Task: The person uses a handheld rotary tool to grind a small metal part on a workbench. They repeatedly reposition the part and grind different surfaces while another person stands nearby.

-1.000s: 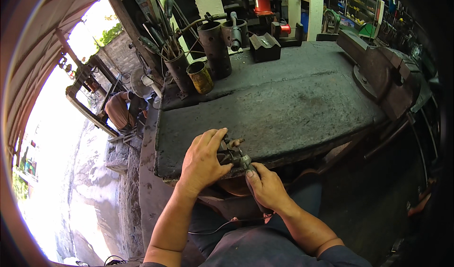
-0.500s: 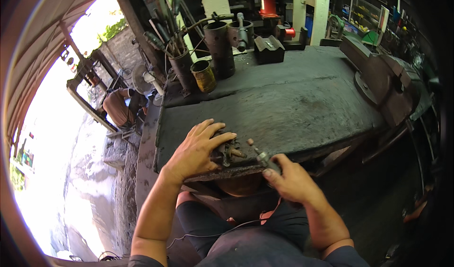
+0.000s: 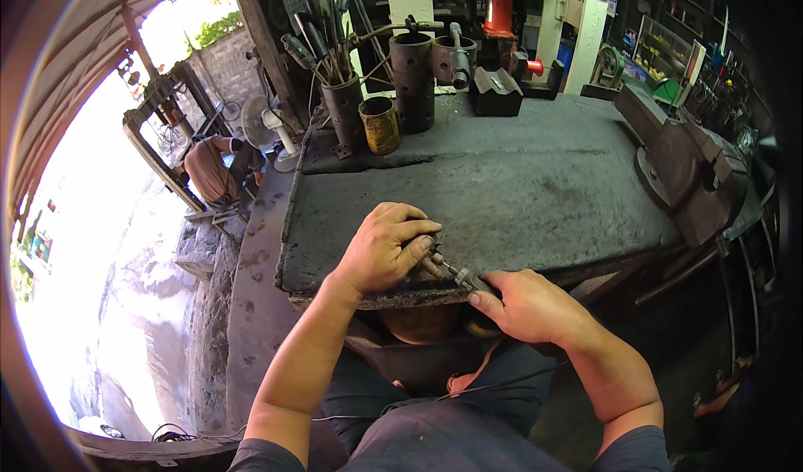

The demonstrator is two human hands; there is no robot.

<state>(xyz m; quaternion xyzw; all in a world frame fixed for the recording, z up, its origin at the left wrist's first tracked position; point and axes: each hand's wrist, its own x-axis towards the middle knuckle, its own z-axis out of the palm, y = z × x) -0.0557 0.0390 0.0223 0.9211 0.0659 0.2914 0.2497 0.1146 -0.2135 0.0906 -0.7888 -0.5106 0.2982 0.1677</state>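
Observation:
My left hand point(image 3: 386, 246) is closed around a small dark metal part point(image 3: 432, 266) with a short stub, at the near edge of the workbench point(image 3: 368, 196). The fingers cover most of the part, so its full shape is hidden. My right hand point(image 3: 534, 306) grips a slim grey die grinder point(image 3: 473, 283). The grinder's thin shaft and small brownish stone tip point left, right beside the part and my left thumb. Whether the tip touches the metal I cannot tell.
Pipe holders with tools point(image 3: 343, 108), a yellow tin point(image 3: 381, 127) and a grooved block point(image 3: 497, 91) stand along the far side. A big bench vise point(image 3: 690, 166) is at the right. A cable point(image 3: 502, 383) crosses my lap. Another person point(image 3: 209, 171) sits at far left.
My left hand has gone from resting spread over the metal part to gripping it, moving right. The grinder's tip is now up against or close beside the part. The view has shifted a little.

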